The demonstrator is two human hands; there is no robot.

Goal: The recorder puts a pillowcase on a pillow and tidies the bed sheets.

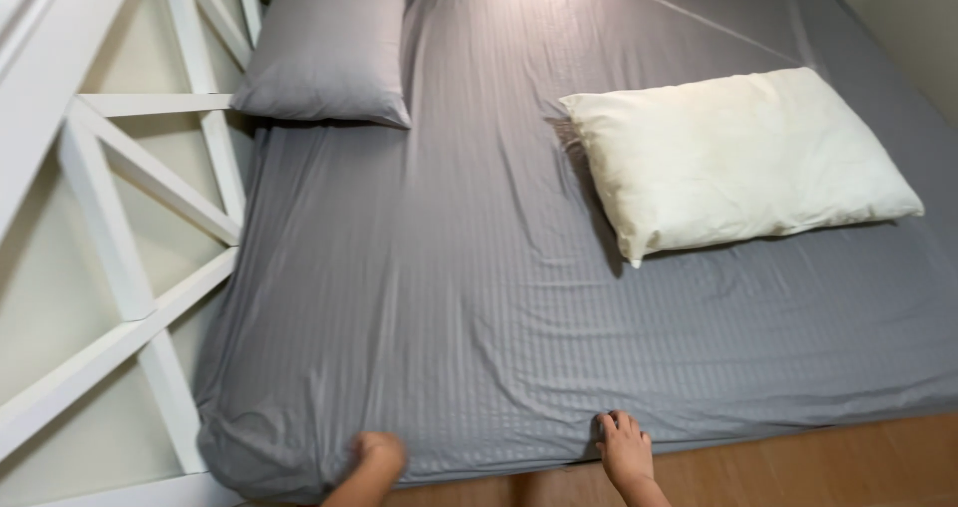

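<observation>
A grey striped fitted sheet (449, 267) covers the mattress. My left hand (377, 455) is at the near edge by the left corner, fingers curled into the sheet's fabric. My right hand (624, 447) rests on the same near edge further right, fingers pressed on the sheet. A bare cream pillow (738, 158) lies on the right half of the bed. A pillow in a grey case (329, 43) sits at the far left corner.
A white wooden frame with crossed slats (130, 257) runs along the bed's left side against a pale wall. Wooden floor (818, 467) shows below the near edge at the right. A pale wall borders the far right.
</observation>
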